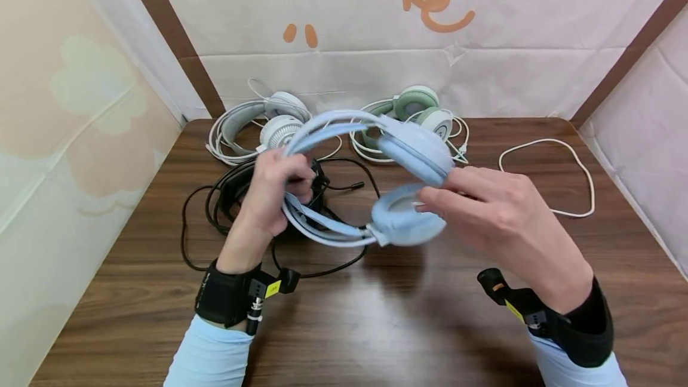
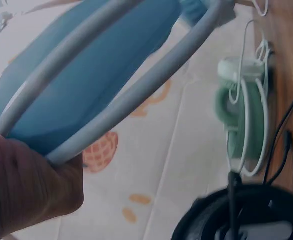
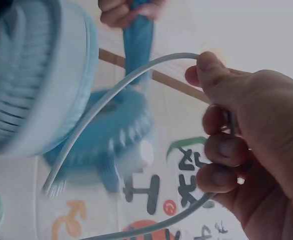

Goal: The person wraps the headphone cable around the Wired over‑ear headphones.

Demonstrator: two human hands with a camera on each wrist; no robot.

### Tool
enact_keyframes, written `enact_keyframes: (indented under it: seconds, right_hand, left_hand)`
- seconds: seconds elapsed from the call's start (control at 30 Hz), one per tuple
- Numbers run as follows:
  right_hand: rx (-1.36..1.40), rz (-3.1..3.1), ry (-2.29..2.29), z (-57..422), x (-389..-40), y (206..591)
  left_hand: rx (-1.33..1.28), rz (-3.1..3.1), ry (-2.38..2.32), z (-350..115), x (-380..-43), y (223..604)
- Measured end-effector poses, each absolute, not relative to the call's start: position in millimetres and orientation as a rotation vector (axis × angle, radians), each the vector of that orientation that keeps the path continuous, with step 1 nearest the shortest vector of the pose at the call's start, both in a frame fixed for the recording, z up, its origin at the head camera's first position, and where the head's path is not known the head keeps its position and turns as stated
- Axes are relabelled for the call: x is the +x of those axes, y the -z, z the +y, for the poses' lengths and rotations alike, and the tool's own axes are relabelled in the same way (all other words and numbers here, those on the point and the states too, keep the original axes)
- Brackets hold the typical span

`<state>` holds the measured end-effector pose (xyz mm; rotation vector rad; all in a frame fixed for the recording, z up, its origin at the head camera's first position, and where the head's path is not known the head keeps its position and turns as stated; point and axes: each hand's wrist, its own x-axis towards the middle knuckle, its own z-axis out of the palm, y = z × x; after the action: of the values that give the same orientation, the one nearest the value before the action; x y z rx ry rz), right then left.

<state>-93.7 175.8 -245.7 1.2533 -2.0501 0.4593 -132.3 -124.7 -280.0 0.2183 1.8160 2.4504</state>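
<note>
Light blue headphones [image 1: 416, 145] are held up over the table, tilted, with both ear cups toward the right. My left hand [image 1: 269, 193] grips them by the headband; the left wrist view shows the headband [image 2: 71, 75] rising from that hand. My right hand [image 1: 505, 214] is beside the ear cups. In the right wrist view, its thumb and curled fingers hold a thin pale cable [image 3: 121, 85], which loops past the nearer ear cup [image 3: 41, 80]. A white cord [image 1: 586, 178] trails on the table behind the right hand.
Grey-and-white headphones [image 1: 282, 130] with a coiled cord lie at the back left. Green-and-white headphones [image 1: 416, 103] lie at the back middle. A black headset [image 1: 231, 190] with black cable is under the left hand. A fabric wall [image 1: 344, 70] stands behind the wooden table [image 1: 344, 327].
</note>
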Motion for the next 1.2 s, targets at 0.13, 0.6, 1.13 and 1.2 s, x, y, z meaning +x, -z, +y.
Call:
enact_keyframes:
  seconds: [0.13, 0.6, 1.13, 1.2]
  right_hand:
    - [1.238, -1.990, -0.486, 175.7, -98.3, 246.2]
    - [1.377, -2.058, -0.943, 193.5, -118.8, 253.4]
    - [0.934, -2.398, -1.301, 225.9, -173.1, 289.1]
    - [0.894, -2.424, -1.304, 228.4, -175.6, 292.1]
  left_hand:
    - [0.345, 1.894, -2.172, -116.0, -127.1, 281.2]
    - [0.683, 1.767, -1.841, -124.2, -127.0, 278.2]
    - [0.777, 0.756, -2.292, -129.9, -144.7, 299.1]
    - [0.702, 0.606, -2.362, -130.8, -145.6, 299.0]
